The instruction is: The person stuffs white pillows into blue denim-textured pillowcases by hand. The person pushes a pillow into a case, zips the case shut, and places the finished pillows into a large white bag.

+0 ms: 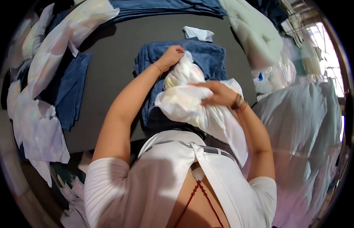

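Note:
A bunched piece of thin white fabric (180, 100) with pale yellow and pink tints lies over a stack of folded blue cloth (209, 51) in front of me. At its far, twisted end, my left hand (172, 57) is closed, pinching the fabric between thumb and fingers. My right hand (218, 93) is closed on the middle of the same fabric, its fingertips partly hidden in the folds. From there the fabric trails toward my body on the right. Just beyond the blue stack sits a small crumpled white cloth (198, 33).
The dark table (108, 76) carries more folded blue cloth (165, 7) along its far side. Long white fabric pieces (51, 57) hang at the left beside blue cloth (70, 91). A white padded roll (253, 30) and a large translucent plastic bag (302, 121) stand on the right.

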A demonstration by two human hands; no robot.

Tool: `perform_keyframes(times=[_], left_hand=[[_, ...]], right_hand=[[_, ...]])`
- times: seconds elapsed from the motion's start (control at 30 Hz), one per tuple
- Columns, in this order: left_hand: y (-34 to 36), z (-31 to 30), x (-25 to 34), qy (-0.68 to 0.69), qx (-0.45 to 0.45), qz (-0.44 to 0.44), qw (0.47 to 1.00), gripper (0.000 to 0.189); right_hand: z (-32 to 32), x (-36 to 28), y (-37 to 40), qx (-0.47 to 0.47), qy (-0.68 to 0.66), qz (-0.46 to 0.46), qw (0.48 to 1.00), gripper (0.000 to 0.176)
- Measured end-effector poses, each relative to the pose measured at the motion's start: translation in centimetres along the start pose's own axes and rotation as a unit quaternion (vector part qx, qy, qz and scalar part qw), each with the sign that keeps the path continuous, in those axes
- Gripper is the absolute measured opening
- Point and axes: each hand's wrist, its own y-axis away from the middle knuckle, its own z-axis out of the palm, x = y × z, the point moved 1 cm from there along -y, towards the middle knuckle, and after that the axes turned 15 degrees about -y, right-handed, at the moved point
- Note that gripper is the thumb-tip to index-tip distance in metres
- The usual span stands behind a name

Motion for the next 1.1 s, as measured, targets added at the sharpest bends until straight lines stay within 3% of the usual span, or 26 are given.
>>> perform_keyframes(times=[0.03,0.07,0.1,0.17,0.23,0.3,0.33,0.37,0.4,0.43,0.5,0.53,0.57,0.6,0.63,0.7,0.73,0.77,0.83,0.87,0.93,0.97,1.03,1.1], left_hand=[[1.4,-0.4,4.6,-0.042,-0.013,0.049,0.998,0.010],[2.5,-0.4,7.6,-0.198,0.024,0.117,0.973,0.017],[3.9,0.3,9.0,-0.261,0.061,0.233,0.935,0.021],[7.8,-0.7,11.6,-0.389,0.034,0.205,0.898,0.034],[9.8,-2.8,10.2,-0.435,0.075,0.168,0.881,0.042],[11.2,-4.3,4.8,-0.515,0.243,0.246,0.784,0.051],[12.5,-3.6,4.1,-0.442,0.198,0.091,0.870,0.054],[13.6,-2.6,3.2,-0.347,0.147,-0.067,0.924,0.057],[13.0,-1.6,0.7,-0.311,0.192,-0.121,0.923,0.047],[12.1,-1.6,0.9,-0.306,0.202,-0.120,0.923,0.047],[10.8,-1.1,1.0,-0.054,0.117,-0.183,0.975,0.035],[11.3,0.7,2.6,0.043,0.206,-0.101,0.972,0.028],[12.8,1.5,6.8,0.096,0.201,-0.104,0.969,0.027],[13.6,2.5,7.0,0.170,0.161,-0.089,0.968,0.029],[13.9,3.3,7.2,0.243,0.122,-0.072,0.960,0.031],[14.0,3.8,8.0,0.267,0.125,-0.077,0.952,0.032],[14.4,4.2,8.2,0.285,0.120,-0.085,0.947,0.033],[14.1,4.8,7.2,0.250,0.153,-0.079,0.953,0.035],[14.0,5.1,7.4,0.205,0.183,-0.037,0.961,0.026],[14.7,5.2,7.3,0.206,0.179,-0.045,0.961,0.026],[15.8,4.8,8.5,-0.063,0.211,-0.032,0.975,0.029],[16.2,5.3,8.2,-0.083,0.224,-0.003,0.971,0.031],[17.1,5.4,8.4,-0.145,0.184,0.005,0.972,0.030],[17.7,5.5,8.9,-0.169,0.153,0.006,0.974,0.025]], right_hand=[[-0.4,0.9,-1.0,0.008,-0.007,0.008,1.000,0.070],[-1.1,1.5,-1.7,0.037,-0.020,0.013,0.999,0.068],[-1.8,1.9,-1.3,0.064,-0.029,0.016,0.997,0.066],[-2.8,2.0,0.3,0.110,-0.025,0.020,0.993,0.062],[-3.5,2.5,1.3,0.143,-0.021,0.015,0.989,0.058],[-3.8,3.2,1.8,0.252,-0.156,0.021,0.955,0.049],[-3.4,2.0,1.5,0.270,-0.175,0.031,0.946,0.043],[-3.1,2.6,0.6,0.266,-0.169,0.029,0.949,0.043],[-2.6,4.0,-0.3,0.287,-0.173,0.006,0.942,0.041],[-2.7,4.3,-1.0,0.306,-0.175,-0.019,0.936,0.039],[-3.5,4.4,-1.0,0.302,-0.167,-0.002,0.939,0.037],[-3.9,4.5,-0.7,0.333,-0.152,0.007,0.930,0.038],[-4.5,4.4,-0.3,0.366,-0.135,0.015,0.921,0.039],[-4.9,3.9,0.6,0.380,-0.109,-0.015,0.918,0.043],[-5.2,4.2,0.7,0.373,-0.097,-0.048,0.922,0.061],[-3.4,3.0,1.1,0.388,0.112,-0.008,0.915,0.082],[-2.3,1.9,0.5,0.358,0.134,-0.013,0.924,0.093],[-0.8,-0.6,-0.2,0.342,0.292,-0.159,0.879,0.089],[2.2,-4.0,0.0,0.252,0.335,-0.197,0.886,0.073],[2.8,-3.4,-0.2,0.252,0.330,-0.190,0.890,0.073],[3.6,-1.1,-1.1,0.127,0.346,-0.120,0.922,0.048],[3.8,0.5,-2.2,0.128,0.344,-0.116,0.923,0.048],[4.2,3.8,-5.9,0.042,0.461,-0.080,0.883,0.045],[3.0,0.3,-10.4,-0.132,0.499,0.199,0.833,0.043]])
